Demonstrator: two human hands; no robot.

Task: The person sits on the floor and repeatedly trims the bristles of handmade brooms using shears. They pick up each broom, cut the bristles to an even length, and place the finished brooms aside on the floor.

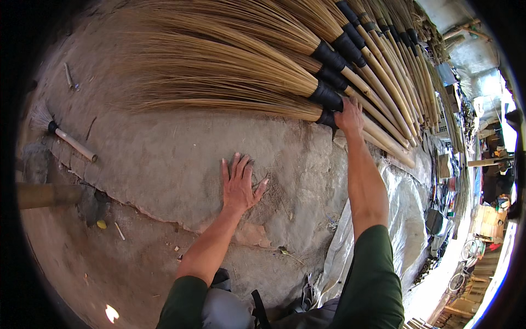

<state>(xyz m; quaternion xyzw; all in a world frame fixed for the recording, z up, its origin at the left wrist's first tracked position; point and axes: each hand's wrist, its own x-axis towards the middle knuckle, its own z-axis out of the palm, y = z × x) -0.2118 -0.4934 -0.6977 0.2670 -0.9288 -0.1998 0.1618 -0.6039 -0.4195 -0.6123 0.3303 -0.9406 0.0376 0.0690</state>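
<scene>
My right hand grips the nearest broom at its black binding, left hand spread flat on the floor; tugging carelessly could, I think, disturb the neighbouring brooms beyond my fingers.

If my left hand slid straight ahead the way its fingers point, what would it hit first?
Probably the straw bristles of the nearest broom. The left hand lies flat on the cracked ground, fingers pointing up the picture, with only bare ground between them and those bristles. The fisheye bend makes the exact line uncertain.
</scene>
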